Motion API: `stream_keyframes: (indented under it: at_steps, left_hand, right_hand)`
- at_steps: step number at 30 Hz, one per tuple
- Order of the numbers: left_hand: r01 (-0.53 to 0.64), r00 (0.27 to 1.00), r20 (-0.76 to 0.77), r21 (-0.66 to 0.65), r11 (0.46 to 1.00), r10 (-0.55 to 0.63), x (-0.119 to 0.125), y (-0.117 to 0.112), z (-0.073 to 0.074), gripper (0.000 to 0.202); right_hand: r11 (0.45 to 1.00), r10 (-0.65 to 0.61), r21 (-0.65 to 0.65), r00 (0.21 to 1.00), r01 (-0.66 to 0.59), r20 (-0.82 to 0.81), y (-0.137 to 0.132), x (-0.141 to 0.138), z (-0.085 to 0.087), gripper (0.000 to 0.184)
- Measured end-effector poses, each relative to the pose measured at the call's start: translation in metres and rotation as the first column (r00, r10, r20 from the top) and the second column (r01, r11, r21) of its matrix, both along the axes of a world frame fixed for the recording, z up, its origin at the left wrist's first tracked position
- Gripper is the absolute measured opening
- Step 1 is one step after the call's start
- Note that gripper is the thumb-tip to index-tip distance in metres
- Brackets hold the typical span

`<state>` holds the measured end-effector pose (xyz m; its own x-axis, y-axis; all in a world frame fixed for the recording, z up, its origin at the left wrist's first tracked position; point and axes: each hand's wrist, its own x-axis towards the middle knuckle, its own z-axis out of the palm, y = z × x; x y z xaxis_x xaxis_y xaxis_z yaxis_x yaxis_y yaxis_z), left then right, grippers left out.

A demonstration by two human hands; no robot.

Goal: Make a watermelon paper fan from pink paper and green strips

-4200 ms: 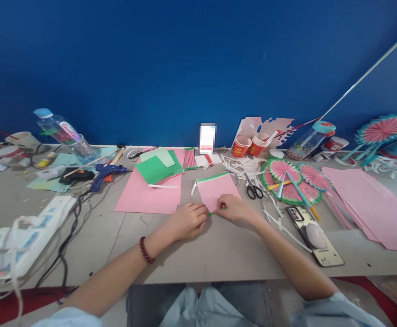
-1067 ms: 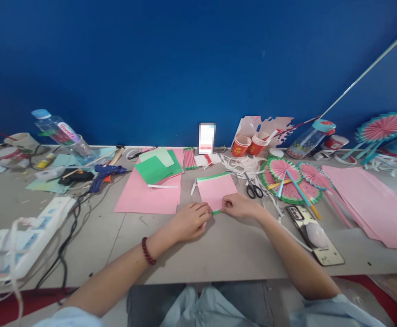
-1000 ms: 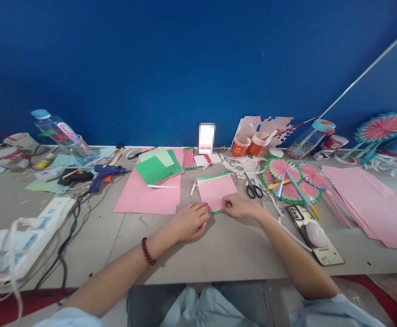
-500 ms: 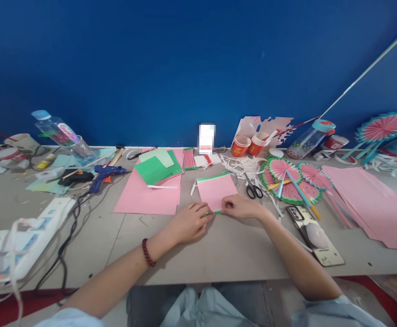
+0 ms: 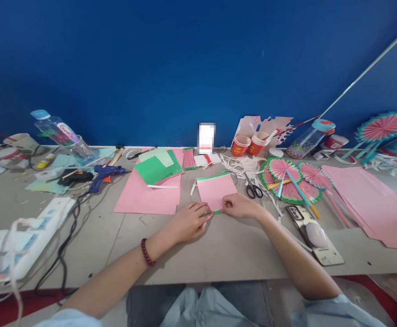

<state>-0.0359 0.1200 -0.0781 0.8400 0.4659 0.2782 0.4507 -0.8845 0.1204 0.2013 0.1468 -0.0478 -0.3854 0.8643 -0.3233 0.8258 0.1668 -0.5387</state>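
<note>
A pink paper sheet (image 5: pixel 215 190) with green strips along its far and near edges lies flat before me. At its near left corner is my left hand (image 5: pixel 192 221), fingers together and pinching the green edge. My right hand (image 5: pixel 241 206) has its fingers curled in a pinch on the same edge, a little further right. A short stretch of green strip (image 5: pixel 218 212) shows between the two hands. Both sets of fingertips cover parts of that edge. Black-handled scissors (image 5: pixel 254 190) rest just right of the sheet.
Left of the sheet lie green paper (image 5: pixel 154 170) and larger pink paper (image 5: pixel 144 200). A blue glue gun (image 5: pixel 105 175) and power strip (image 5: pixel 45 236) are further left. On the right are paper fans (image 5: pixel 286 181), a phone (image 5: pixel 316 236) and red paper cups (image 5: pixel 241 146).
Hardly anything differs. My left fingers have shifted very slightly along the near edge; the sheet and my right hand keep their places.
</note>
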Motion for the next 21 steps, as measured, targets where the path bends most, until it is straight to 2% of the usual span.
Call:
stream_keyframes:
  at_steps: [12,17,21]
  left_hand:
    - [0.006,1.000,0.019,0.004,1.000,-0.006,0.001,-0.001,0.000,0.031]
    - [0.000,1.000,0.027,0.013,1.000,-0.001,0.002,-0.002,0.002,0.031]
    - [-0.002,0.999,0.034,0.019,1.000,0.001,0.002,-0.002,0.002,0.031]
  right_hand:
    - [0.997,-0.077,0.015,0.996,0.076,0.040,-0.003,-0.003,0.006,0.017]
    - [0.997,-0.059,0.055,0.991,0.053,0.116,-0.005,-0.002,0.012,0.020]
    - [0.999,-0.035,0.032,0.995,0.032,0.089,-0.006,-0.001,0.012,0.018]
